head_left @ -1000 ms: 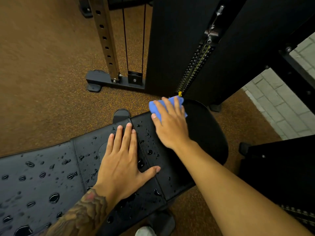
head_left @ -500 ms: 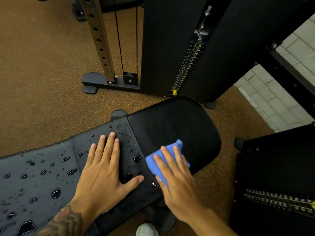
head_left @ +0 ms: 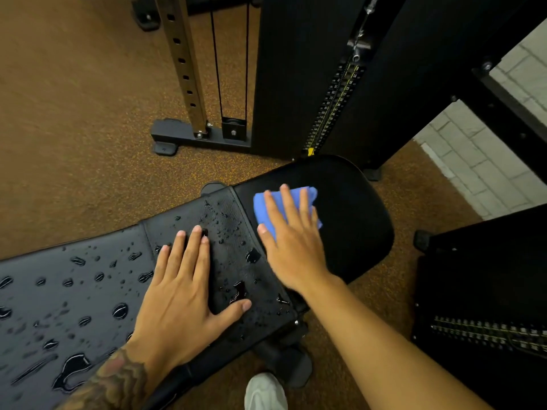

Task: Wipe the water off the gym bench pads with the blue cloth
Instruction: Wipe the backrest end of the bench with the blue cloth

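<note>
**Two flat hands, one cloth, plenty of water left**

We have the blue cloth (head_left: 262,207) folded under our right hand (head_left: 293,247), just right of centre in the frame. It lies on the rounded end pad (head_left: 355,220), close to the seam with the middle pad (head_left: 231,229). The right fingers (head_left: 285,202) lie straight and spread over the cloth, pressing it down rather than gripping it. Our left hand (head_left: 183,285) rests flat on the middle pad, fingers straight and close together, thumb out, holding nothing.

The end pad looks matt and dry. The middle pad carries small beads, and the long pad (head_left: 59,291) at the lower left carries many larger drops (head_left: 120,310). We judge the job roughly a third done.

To wipe well, we should spread palm weight evenly over the cloth and draw it in overlapping passes across the seam toward the lower left. The left hand covers wet surface, so we lift it clear first. The stitched seam may trap water, so we run a cloth edge along it. Once one face is soaked, we turn to a dry one, or we will likely only smear the water.
</note>
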A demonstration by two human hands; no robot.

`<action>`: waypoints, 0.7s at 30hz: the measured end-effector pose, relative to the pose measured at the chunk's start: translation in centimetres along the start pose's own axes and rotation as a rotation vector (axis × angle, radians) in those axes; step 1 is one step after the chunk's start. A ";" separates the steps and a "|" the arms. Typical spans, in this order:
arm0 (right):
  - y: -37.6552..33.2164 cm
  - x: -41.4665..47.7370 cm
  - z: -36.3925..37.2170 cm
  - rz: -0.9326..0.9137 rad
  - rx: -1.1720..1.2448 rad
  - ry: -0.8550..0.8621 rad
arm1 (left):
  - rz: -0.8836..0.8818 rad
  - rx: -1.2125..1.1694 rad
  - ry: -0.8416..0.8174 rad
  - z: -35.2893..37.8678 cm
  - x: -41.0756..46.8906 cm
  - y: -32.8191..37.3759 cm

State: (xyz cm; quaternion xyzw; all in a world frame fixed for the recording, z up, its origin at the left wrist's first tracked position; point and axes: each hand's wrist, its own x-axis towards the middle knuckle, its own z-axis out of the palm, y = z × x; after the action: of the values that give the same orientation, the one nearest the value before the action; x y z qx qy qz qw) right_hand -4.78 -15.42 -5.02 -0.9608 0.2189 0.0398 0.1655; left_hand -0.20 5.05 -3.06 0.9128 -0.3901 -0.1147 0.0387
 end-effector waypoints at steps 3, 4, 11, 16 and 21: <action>1.0 -4.8 0.7 -0.088 -0.007 0.011 | 0.009 -0.014 0.004 -0.1 -0.4 -0.1; 1.9 -6.2 0.6 -0.075 -0.009 0.007 | 0.013 -0.017 0.004 -0.2 -0.5 -0.2; 5.5 0.2 -1.7 0.235 -0.005 0.098 | -0.004 -0.010 0.003 -0.2 -0.5 -0.9; 1.0 2.2 -0.5 0.083 0.019 0.043 | -0.007 -0.007 0.003 0.4 -0.6 -0.7; 0.8 -8.3 1.5 -0.045 0.035 0.017 | -0.013 -0.014 0.004 0.5 -0.5 -0.4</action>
State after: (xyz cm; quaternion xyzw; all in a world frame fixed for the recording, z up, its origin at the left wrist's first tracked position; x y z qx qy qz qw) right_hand -12.57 -12.19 -5.48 -0.9627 0.1995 0.0242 0.1813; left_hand -0.40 5.71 -3.54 0.9153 -0.3831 -0.1157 0.0451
